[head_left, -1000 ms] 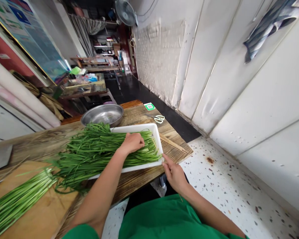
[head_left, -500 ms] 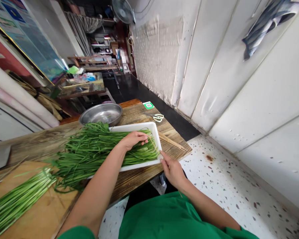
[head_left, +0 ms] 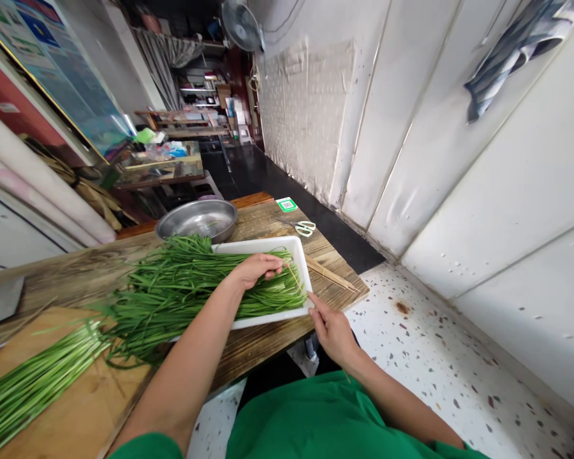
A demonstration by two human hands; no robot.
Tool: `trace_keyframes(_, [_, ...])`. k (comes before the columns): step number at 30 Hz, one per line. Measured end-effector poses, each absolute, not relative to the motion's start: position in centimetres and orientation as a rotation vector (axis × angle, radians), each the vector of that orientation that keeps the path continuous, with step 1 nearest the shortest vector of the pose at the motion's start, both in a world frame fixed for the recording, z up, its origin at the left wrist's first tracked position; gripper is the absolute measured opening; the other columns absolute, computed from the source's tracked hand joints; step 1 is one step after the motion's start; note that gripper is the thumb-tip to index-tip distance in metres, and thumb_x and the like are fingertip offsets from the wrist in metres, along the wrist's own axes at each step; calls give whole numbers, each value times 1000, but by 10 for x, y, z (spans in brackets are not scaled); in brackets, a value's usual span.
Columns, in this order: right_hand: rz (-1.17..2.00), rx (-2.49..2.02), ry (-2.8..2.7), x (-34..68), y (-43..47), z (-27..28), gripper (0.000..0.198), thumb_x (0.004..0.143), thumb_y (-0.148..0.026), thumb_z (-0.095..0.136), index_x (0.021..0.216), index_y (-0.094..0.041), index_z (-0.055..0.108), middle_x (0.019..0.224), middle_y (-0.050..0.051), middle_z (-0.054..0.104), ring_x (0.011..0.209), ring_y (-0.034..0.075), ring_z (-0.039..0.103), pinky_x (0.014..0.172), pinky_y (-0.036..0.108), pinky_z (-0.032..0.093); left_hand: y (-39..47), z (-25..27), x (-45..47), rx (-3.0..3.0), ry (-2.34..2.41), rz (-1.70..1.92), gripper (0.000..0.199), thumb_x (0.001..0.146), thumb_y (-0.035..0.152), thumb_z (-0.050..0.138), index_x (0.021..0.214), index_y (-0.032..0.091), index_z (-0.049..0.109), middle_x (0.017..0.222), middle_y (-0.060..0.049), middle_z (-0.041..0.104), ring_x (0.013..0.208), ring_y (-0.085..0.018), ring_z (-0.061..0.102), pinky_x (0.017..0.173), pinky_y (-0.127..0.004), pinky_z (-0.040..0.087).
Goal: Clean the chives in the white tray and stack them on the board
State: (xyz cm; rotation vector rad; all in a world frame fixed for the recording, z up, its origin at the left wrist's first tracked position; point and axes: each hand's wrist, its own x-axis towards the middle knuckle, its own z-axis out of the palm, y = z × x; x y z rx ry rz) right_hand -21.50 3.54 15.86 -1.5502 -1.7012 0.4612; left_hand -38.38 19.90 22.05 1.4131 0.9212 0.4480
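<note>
Filling the lower left, the bench (head_left: 256, 223) carried everything handled. On it, the chives (head_left: 182, 280) lay in a white tray (head_left: 272, 245), long axis left to right, leaves spilling over the left end, pale stem ends at the right. A wooden board (head_left: 90, 408) sat at lower left, bearing a separate bunch (head_left: 43, 382). A steel bowl (head_left: 172, 224) stood just beyond the tray.

The left hand (head_left: 258, 269) was over the stems; the right hand (head_left: 335, 328) was at the tray's near right corner, closer to the person. Beyond the tray's right wall: straws (head_left: 332, 274), scissors (head_left: 305, 228), then a green card (head_left: 287, 204).

Smallest: a thin strip (head_left: 294, 276), slanting across the stem ends. It lay right of the left hand, whose fingertips pinched its far end, and ahead-left of the right hand. The right hand was curled, index fingertip at the near end; judged gripping, though the contact was partly hidden. Key relation: strip crosswise to stems, spanning both hands.
</note>
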Motion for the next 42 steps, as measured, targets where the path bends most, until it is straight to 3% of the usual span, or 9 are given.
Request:
trace_keyframes(21, [467, -1535, -1694, -216, 33, 154, 41, 87, -27, 36, 124, -16, 47, 58, 3, 65, 58, 17, 62, 62, 26, 48, 200, 218, -386, 1343, 890, 407, 31, 63, 33, 64, 78, 6, 60, 60, 1, 47, 41, -1, 26, 41, -19, 16])
trace_keyframes(34, [492, -1523, -1691, -217, 32, 152, 40, 87, -27, 35, 125, -17, 46, 72, 5, 68, 64, 18, 64, 64, 26, 49, 202, 212, -390, 1303, 858, 406, 28, 66, 30, 63, 80, 6, 59, 60, 2, 45, 41, 0, 26, 42, -17, 18])
trace_keyframes(42, [475, -1516, -1689, -217, 32, 150, 40, 87, -26, 36, 124, -17, 46, 70, 5, 68, 64, 17, 63, 65, 26, 49, 202, 213, -390, 1304, 854, 399, 28, 65, 30, 63, 80, 6, 60, 59, 1, 46, 41, 0, 26, 42, -17, 18])
